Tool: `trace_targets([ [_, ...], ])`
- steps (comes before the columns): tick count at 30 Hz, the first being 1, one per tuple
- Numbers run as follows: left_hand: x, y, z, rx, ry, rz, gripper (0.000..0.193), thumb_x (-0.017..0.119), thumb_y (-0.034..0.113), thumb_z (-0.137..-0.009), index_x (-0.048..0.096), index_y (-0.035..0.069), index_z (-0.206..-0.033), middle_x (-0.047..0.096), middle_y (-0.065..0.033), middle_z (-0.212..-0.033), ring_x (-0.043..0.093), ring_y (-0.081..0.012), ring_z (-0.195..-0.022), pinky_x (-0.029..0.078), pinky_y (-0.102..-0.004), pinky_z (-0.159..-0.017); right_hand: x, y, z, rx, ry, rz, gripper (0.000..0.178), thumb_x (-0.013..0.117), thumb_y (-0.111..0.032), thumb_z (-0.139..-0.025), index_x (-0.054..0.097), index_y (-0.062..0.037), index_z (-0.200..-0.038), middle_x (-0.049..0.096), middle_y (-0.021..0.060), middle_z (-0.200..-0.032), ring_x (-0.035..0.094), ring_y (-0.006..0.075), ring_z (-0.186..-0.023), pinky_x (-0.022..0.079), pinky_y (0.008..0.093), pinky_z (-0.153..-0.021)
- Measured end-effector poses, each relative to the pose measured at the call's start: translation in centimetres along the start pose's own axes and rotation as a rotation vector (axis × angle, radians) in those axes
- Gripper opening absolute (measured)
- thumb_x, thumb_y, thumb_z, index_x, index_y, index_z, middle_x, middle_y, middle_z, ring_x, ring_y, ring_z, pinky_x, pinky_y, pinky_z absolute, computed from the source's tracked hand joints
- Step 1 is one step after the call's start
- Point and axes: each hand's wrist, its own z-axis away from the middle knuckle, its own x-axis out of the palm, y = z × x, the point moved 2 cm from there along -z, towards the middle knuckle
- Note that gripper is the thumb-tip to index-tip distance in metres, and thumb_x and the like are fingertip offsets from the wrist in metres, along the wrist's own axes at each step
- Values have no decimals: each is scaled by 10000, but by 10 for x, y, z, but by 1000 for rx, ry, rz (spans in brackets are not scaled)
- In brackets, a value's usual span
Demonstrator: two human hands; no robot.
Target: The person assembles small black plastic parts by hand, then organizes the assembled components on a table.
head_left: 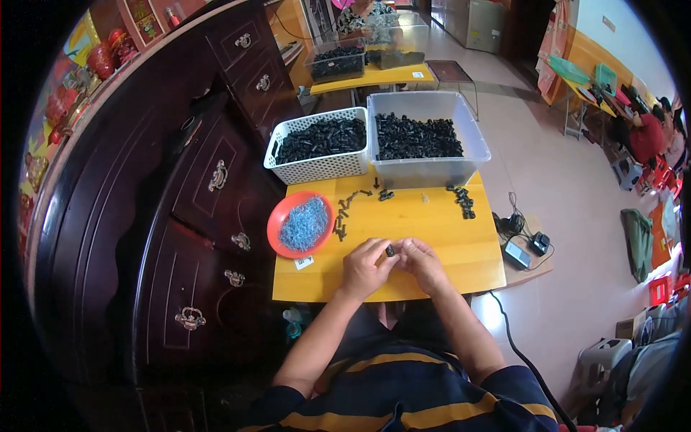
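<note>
While both hands meet over the near middle of the yellow table, the layout left to right:

Cabinet: dark wooden cabinet with metal handles, along the table's left edge.
Red plate: round red plate at the table's left edge, holding a heap of small pale blue bits.
Label: small white square label lying flat on the table just below the red plate.
White basket: white lattice basket at the far left of the table, full of black parts.
Loose parts, left: scatter of black parts just right of the plate, running up toward the basket.
Left hand: left hand curled, fingertips pinched on the small black part.
Small black part: held between the two hands, just above the tabletop, near the front edge.
Right hand: right hand curled, fingertips closed on the same part from the other side; the hands are touching.
Clear bin: clear plastic bin at the far end, beside the basket and touching it, full of black parts.
Loose parts, right: small cluster of black parts in front of the bin's right corner.
Floor, right: black adapters and cable on a board beside the table.
</note>
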Motion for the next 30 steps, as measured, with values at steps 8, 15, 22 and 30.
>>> trace_targets([
  [8, 4, 1, -15, -174, -120, 113, 249, 808, 113, -818, 708, 27, -1029, 703, -123, -908, 706, -271, -775, 553, -348, -685, -18, -20, -13, -20, 103, -55, 232, 560, -293, -1064, 650, -81, -1082, 699, 33, -1023, 641, 116, -875, 509, 263, -821],
  [15, -4, -22, -25, -138, -144, 53, 276, 803, 44, -805, 687, 0, -1052, 687, -109, -854, 676, -188, -680, 530, -287, -616, -29, -32, -36, -48, -11, 153, 138, 608, -202, -1033, 664, -77, -1019, 696, 23, -987, 629, 102, -842, 504, 244, -805],
  [22, -50, -85, -62, -329, -393, -234, 325, 789, 132, -824, 699, 51, -1125, 693, -118, -767, 685, -229, -652, 539, -351, -621, -9, -45, -70, 94, -251, 278, 133, 639, -183, -1015, 663, -53, -1028, 669, -2, -945, 603, 85, -837, 497, 251, -800],
  [30, -132, -128, -223, -119, -209, -897, 635, 762, 122, -790, 534, 35, -1376, 670, -181, -1042, 661, -372, -967, 537, -468, -866, -1, -14, -132, 116, -390, 219, 130, 615, -177, -1036, 645, -65, -1096, 686, 24, -1025, 631, 98, -882, 529, 254, -853],
])
